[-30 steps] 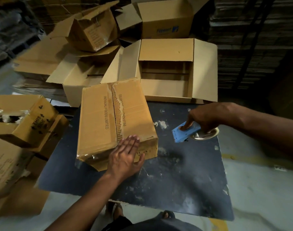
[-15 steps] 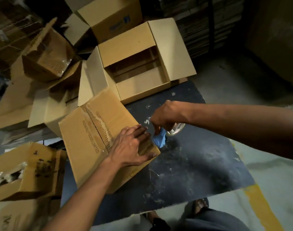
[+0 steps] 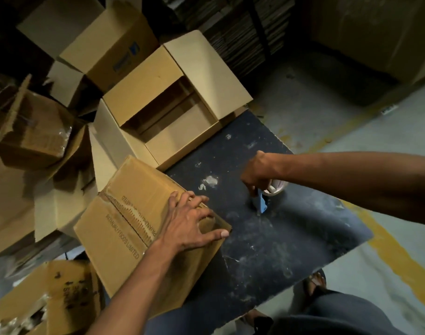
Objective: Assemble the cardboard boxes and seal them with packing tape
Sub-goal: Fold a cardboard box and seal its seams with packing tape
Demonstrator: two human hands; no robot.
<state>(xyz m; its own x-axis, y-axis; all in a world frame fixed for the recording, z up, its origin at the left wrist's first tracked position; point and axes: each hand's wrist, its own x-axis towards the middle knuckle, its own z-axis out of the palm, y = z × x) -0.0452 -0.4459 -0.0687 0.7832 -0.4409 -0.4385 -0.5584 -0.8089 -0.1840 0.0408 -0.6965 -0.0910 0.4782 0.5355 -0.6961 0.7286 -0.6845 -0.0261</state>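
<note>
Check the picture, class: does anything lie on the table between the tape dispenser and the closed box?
Nothing visible does. Bare dark table separates the tape dispenser in the right hand from the closed box under the left hand.

dim, warm light falls from above, leaving the top corners nearly black. the right hand (image 3: 260, 175) is smeared by motion blur. the wide lens bends lines at the edges, and the black table (image 3: 291, 240) shows faint dull glare.
</note>
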